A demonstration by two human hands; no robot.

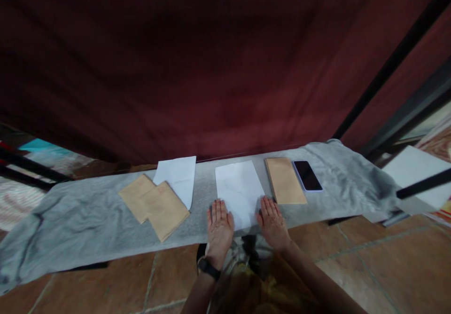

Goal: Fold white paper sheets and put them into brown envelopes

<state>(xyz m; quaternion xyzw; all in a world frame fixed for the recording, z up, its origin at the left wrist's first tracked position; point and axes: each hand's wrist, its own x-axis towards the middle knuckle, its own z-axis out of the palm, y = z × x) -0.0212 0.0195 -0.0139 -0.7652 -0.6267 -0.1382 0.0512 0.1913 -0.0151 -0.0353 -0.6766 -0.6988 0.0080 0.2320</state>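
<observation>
A white sheet of paper (239,184) lies in front of me on the grey cloth, with faint creases in it. My left hand (220,227) rests flat at its near left edge, fingers stretched forward, a dark watch on the wrist. On the opposite side my right hand (273,222) lies flat by the near right edge, its fingertips close to a stack of brown envelopes (286,181). Neither hand grips anything. To the left, more brown envelopes (165,210) partly cover another white sheet (179,175).
A phone (307,175) with a dark screen lies right of the envelope stack. Grey cloth (88,215) covers the long narrow surface. Behind it hangs a dark red curtain (225,93). Black bars (391,65) slant at the right, near white sheets (419,173). Below is a tiled floor (169,276).
</observation>
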